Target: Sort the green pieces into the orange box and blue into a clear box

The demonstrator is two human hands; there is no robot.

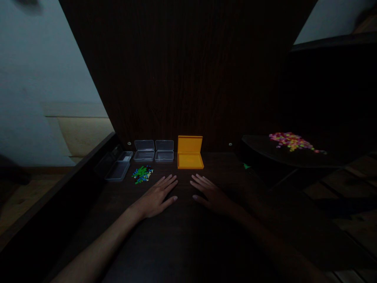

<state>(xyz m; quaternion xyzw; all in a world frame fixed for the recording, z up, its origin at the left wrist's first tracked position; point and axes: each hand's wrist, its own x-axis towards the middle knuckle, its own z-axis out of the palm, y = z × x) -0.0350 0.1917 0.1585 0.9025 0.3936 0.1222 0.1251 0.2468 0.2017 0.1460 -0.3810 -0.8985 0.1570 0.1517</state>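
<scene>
Fingers (pixel 171 186) of left hand (pixel 153 199) and right hand (pixel 213 197): released, outstretched on dark tabletop (pixel 176 239); just ahead, yellow box (pixel 190 151), lid raised; left of left fingers, green-blue pieces (pixel 142 174); ahead and left, clear boxes (pixel 164 156); well right, multicoloured pieces (pixel 291 141)

One camera over here, worn on the person's head, looking forward and down past both nearby hands (pixel 155 199), across the surface (pixel 173 243) to the far panel (pixel 188 74).
</scene>
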